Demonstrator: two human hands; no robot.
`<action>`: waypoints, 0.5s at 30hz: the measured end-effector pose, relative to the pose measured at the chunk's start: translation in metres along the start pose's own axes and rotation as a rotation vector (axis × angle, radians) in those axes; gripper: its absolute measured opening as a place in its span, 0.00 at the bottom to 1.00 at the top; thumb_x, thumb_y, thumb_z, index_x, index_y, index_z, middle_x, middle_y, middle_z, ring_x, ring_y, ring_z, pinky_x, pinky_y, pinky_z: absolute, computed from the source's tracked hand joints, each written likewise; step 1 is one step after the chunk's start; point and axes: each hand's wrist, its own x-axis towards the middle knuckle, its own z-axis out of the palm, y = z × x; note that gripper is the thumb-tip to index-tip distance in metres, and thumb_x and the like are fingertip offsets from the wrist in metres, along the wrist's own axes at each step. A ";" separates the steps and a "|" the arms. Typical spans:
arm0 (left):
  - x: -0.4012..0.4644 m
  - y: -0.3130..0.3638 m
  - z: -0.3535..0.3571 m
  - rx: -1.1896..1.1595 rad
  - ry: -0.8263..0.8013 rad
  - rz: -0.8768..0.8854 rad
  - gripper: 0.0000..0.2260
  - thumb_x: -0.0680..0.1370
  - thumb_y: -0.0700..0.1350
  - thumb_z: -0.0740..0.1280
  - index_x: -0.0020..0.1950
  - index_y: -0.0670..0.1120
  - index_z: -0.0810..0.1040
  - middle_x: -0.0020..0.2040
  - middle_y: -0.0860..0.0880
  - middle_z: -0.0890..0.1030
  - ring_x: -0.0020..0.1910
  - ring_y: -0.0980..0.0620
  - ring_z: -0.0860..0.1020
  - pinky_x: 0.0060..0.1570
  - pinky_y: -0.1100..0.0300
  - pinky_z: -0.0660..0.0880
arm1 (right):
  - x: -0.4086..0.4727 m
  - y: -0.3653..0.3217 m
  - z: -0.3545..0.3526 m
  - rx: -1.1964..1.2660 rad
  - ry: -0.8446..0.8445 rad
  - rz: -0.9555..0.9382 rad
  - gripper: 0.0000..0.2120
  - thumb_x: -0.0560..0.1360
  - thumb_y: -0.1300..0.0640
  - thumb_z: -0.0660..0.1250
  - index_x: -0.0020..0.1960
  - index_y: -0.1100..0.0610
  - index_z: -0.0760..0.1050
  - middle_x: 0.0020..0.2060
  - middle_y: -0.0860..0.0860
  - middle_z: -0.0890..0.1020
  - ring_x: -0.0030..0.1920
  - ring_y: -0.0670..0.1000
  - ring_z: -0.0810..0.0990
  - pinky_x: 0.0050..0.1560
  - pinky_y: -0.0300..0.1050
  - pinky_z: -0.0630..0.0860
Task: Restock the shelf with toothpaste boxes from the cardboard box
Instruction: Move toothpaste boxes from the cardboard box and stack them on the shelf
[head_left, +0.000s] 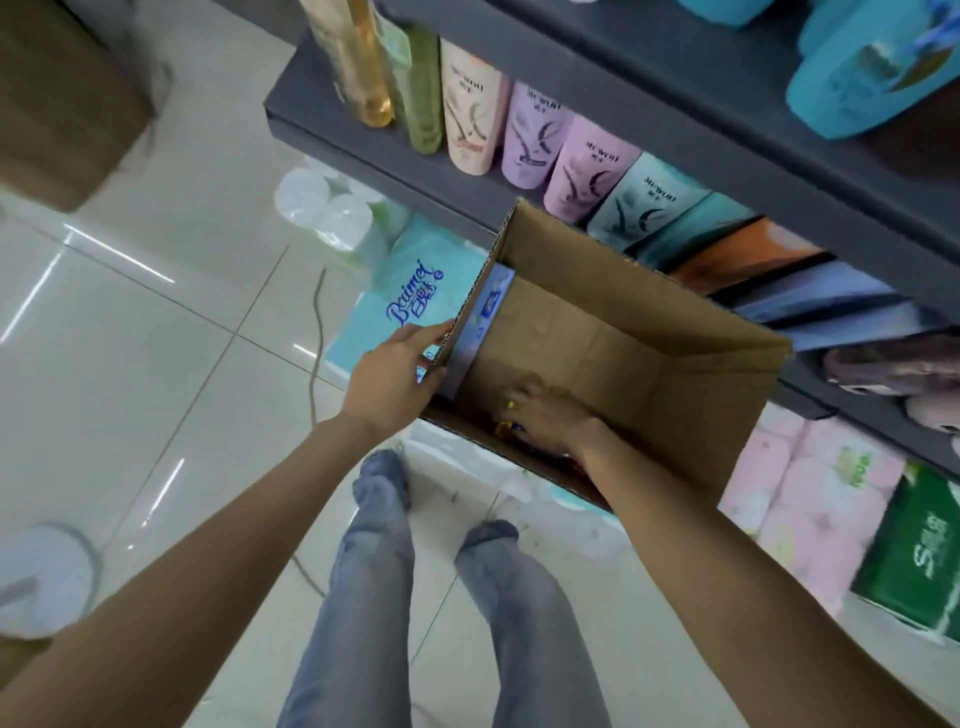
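Observation:
An open cardboard box (675, 332) sits tilted in front of the grey shelf (649, 130). A blue toothpaste box (480, 322) stands on edge against the carton's left inner wall. My left hand (395, 374) grips the carton's left wall at its rim, thumb outside and fingers over the edge. My right hand (545, 415) reaches down into the near corner of the carton, fingers curled on a small box with yellow and blue print (511, 426), mostly hidden under the hand.
Pastel bottles (524, 135) line the shelf. Tissue packs (410, 296) and pink toilet-roll packs (810, 499) fill the bottom level beside a green pack (914, 561). A cable (317, 332) trails over the tiled floor; my legs stand below.

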 end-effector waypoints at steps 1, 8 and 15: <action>0.000 -0.001 0.001 0.001 0.005 -0.002 0.22 0.76 0.43 0.67 0.70 0.51 0.69 0.63 0.48 0.75 0.52 0.47 0.79 0.50 0.55 0.73 | -0.001 0.001 0.002 -0.007 -0.002 0.005 0.19 0.80 0.50 0.55 0.71 0.47 0.67 0.73 0.49 0.63 0.72 0.57 0.58 0.67 0.52 0.63; 0.003 0.002 0.003 0.032 0.000 0.004 0.22 0.77 0.44 0.66 0.70 0.51 0.69 0.64 0.48 0.75 0.53 0.48 0.78 0.48 0.56 0.74 | -0.024 0.014 0.000 0.022 0.120 0.242 0.32 0.74 0.44 0.66 0.73 0.53 0.58 0.74 0.55 0.56 0.68 0.62 0.64 0.55 0.53 0.75; -0.009 0.020 0.000 -0.035 0.105 0.039 0.32 0.75 0.51 0.69 0.74 0.47 0.61 0.71 0.44 0.66 0.67 0.46 0.66 0.61 0.55 0.68 | -0.072 0.005 -0.039 0.181 0.541 0.347 0.28 0.71 0.53 0.72 0.67 0.53 0.66 0.71 0.55 0.60 0.65 0.61 0.68 0.52 0.52 0.78</action>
